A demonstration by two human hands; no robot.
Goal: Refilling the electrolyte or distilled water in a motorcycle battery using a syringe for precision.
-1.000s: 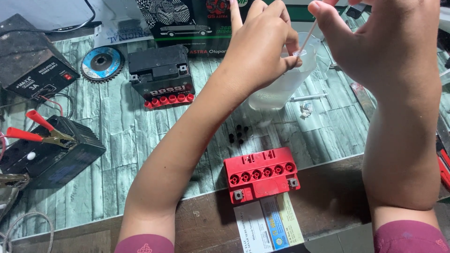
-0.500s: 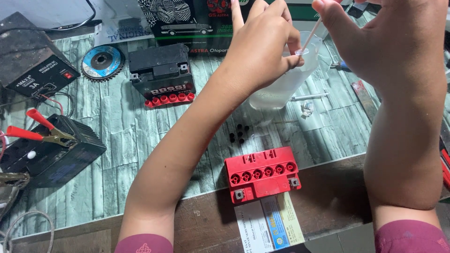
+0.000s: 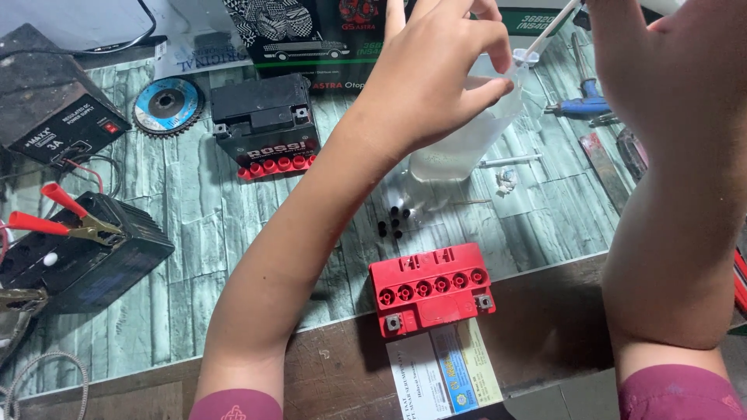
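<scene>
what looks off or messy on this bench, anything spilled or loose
No spill shows. The red-topped battery has its six filler holes uncapped, and small black caps lie loose on the table beside the clear container that the left hand steadies. A crumpled scrap lies nearby.

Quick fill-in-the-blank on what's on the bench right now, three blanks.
1. The battery nearest the person, with its cell holes open, has a ____ top.
2. The left hand grips a clear plastic ____ by its neck.
3. Two clips with ____ handles lie on the black battery at left.

Missing words: red; bottle; red
</scene>
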